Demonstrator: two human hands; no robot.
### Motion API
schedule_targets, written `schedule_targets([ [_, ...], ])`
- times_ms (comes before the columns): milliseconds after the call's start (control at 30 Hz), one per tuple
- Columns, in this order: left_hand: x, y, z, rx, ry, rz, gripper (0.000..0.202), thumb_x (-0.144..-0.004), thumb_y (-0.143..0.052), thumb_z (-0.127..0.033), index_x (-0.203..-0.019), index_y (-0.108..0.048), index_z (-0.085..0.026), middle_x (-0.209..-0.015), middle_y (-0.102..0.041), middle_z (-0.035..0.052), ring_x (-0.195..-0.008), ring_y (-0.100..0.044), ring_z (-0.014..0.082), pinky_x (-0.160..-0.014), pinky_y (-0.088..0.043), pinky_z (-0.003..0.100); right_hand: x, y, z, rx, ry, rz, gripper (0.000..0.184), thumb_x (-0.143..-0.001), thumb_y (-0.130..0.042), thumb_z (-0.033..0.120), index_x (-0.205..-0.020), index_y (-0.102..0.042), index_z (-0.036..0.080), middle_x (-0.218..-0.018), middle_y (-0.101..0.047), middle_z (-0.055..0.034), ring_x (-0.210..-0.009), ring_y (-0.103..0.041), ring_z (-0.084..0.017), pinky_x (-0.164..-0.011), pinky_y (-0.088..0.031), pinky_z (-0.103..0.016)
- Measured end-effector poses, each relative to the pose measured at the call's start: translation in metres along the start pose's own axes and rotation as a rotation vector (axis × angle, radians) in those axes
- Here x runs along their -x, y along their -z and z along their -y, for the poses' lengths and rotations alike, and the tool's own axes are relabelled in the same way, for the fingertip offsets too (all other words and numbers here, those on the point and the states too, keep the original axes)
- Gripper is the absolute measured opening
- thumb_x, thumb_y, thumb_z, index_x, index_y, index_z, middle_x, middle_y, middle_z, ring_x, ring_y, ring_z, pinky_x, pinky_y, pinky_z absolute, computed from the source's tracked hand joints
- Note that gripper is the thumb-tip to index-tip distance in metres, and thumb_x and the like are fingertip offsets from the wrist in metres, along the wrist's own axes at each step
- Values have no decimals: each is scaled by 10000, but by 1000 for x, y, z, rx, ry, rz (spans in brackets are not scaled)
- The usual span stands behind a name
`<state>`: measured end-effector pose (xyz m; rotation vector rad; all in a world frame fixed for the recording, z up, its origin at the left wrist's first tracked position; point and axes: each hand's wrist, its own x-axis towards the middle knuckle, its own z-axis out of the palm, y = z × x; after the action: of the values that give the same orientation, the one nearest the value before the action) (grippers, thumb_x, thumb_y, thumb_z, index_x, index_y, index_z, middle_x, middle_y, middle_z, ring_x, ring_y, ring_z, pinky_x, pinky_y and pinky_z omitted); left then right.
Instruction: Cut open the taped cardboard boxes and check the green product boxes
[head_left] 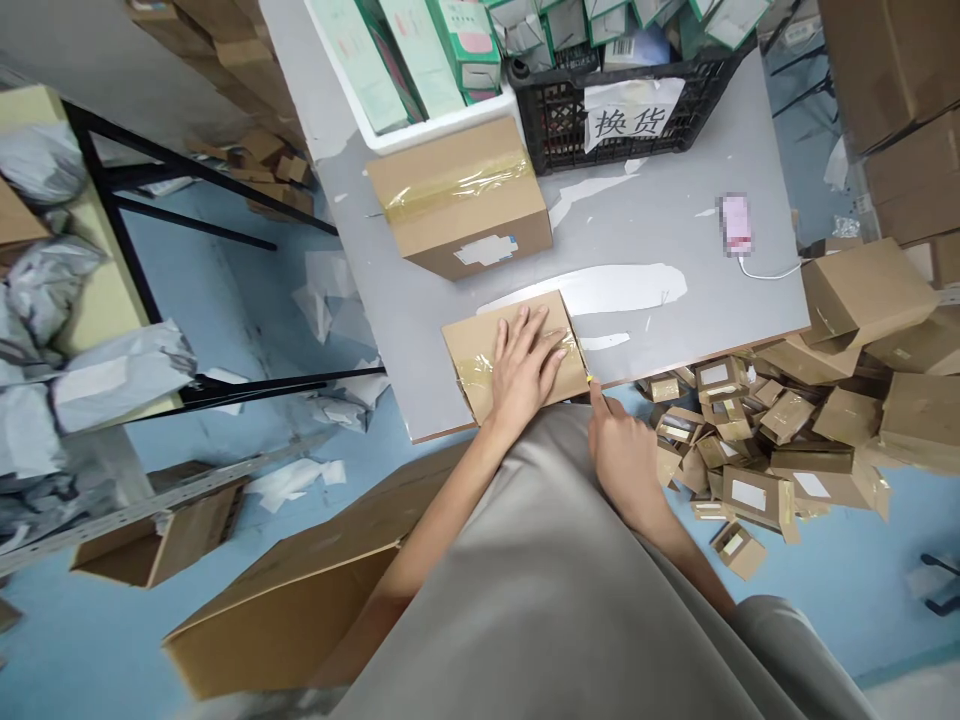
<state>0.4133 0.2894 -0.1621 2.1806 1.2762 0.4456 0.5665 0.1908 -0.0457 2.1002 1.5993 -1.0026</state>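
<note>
My left hand (521, 370) lies flat on top of a taped cardboard box (469, 345), its fingers spread across the lid and tape. My right hand (624, 448) is closed at the box's right end, by the table's front edge. From its fingers pokes the yellow tip of a small tool (590, 379), seemingly a box cutter, touching or very near the box's corner; the rest is hidden in the hand. Behind this box sits a larger taped carton (465, 195) with a torn white label on its front side.
On the grey table (750, 320) stand a white foam bin (442, 125) and a black crate (555, 140), both holding green-and-white boxes. A pink phone (736, 223) lies at right with a cable. Small cartons (787, 415) heap on the floor at right; a large carton (300, 590) stands lower left.
</note>
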Motion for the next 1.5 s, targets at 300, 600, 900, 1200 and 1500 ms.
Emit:
schedule_targets([
  [300,28,33,39,21,31,-100,478,-1162,-504,-570,-1517,-736,-350,-1770,-558,77,-1730,-397,339,-1443,-237,678,-49,-14,-70,-417,7,-431,550,-1133,-472,516,-1471,-710,152,-1009,-853,-146,-878,-799,-306,-790,-573,-347],
  [600,126,103,104,66,254,-368,556,-1175,-459,-622,-1618,-671,-362,-1799,-519,82,-1706,-444,336,-1412,-354,640,-227,-109,-5,-1137,117,-89,525,-920,-625,775,-842,-555,260,-707,-628,19,-689,-639,-172,-702,-549,-297],
  [900,118,54,97,457,370,-480,570,-1169,-459,-581,-1630,-672,-322,-1748,-585,65,-1662,-516,285,-1421,-374,559,-166,-67,-60,-752,82,-417,555,-929,-548,774,-857,-625,229,-755,-682,-44,-751,-586,-220,-700,-486,-320],
  [1200,107,-13,152,841,513,-326,799,-1038,-600,-657,-1678,-592,-180,-1750,-557,180,-1649,-531,348,-1353,-456,580,-147,-42,-51,-327,20,-420,466,-1077,-459,524,-1057,-746,157,-934,-791,-178,-844,-703,-313,-795,-517,-376],
  [1500,112,8,176,759,358,-134,906,-937,-756,-775,-1662,-608,-251,-1788,-474,211,-1624,-541,389,-1198,-614,524,-133,-16,19,7,548,-254,498,-1177,-425,350,-1600,-594,150,-1528,-719,-215,-1292,-738,-312,-1037,-596,-419],
])
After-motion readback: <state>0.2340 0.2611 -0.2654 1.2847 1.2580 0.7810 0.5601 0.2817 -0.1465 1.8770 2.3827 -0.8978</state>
